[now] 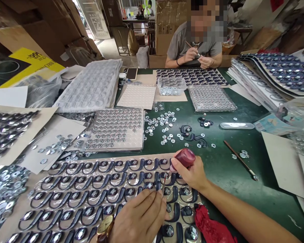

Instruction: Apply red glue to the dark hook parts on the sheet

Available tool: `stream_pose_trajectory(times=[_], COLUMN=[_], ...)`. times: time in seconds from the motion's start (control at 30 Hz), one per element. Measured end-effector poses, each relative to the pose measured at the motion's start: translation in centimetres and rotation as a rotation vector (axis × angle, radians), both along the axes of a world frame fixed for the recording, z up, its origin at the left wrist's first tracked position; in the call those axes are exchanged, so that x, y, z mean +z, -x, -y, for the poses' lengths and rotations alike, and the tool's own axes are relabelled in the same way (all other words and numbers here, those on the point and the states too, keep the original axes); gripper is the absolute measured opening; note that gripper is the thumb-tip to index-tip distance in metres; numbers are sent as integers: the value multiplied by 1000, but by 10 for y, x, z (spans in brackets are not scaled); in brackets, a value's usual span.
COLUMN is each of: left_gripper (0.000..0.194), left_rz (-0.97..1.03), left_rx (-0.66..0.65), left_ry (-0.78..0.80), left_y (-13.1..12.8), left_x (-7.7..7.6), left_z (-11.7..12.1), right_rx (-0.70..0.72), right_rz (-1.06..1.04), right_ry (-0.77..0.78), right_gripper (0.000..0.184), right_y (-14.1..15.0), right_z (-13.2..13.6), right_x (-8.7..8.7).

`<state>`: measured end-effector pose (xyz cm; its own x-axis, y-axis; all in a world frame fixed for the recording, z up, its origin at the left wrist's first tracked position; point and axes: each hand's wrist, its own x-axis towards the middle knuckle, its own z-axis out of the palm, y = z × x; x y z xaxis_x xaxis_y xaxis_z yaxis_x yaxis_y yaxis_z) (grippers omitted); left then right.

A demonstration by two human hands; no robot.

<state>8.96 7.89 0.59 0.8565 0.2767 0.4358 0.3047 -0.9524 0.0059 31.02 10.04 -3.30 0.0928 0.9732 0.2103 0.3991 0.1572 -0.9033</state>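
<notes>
My right hand is wrapped round a small dark red bottle, tilted over the top right part of a card sheet. My left hand, with a gold wristwatch at the wrist, rests over the same sheet with its fingers pressed together. A thin reddish-brown stick pokes out at its fingertips; most of it is hidden. Rows of dark, curved ear-hook pieces with shiny round centres lie on the sheet under clear film. A red cloth is bunched beneath my right forearm.
Loose metal washers are scattered beyond the sheet, beside a tray of round parts. A thin brush lies on the green table at right. Across it sits a person holding a thin tool. Stacked sheets stand far right.
</notes>
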Motion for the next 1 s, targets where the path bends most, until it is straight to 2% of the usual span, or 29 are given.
stream_pose_trajectory(times=[0.27, 0.67, 1.0], left_gripper=[24, 22, 22], left_rz=[80, 130, 116], left_rx=[13, 29, 32], left_ry=[134, 196, 260], left_y=[3, 0, 3], left_x=[-1, 7, 4], left_z=[-5, -11, -13], right_rx=[32, 58, 81], right_rz=[-43, -65, -48], right_ry=[40, 63, 72], right_gripper=[19, 20, 19], right_y=[-2, -2, -3], right_z=[1, 1, 3], right_x=[-3, 0, -1])
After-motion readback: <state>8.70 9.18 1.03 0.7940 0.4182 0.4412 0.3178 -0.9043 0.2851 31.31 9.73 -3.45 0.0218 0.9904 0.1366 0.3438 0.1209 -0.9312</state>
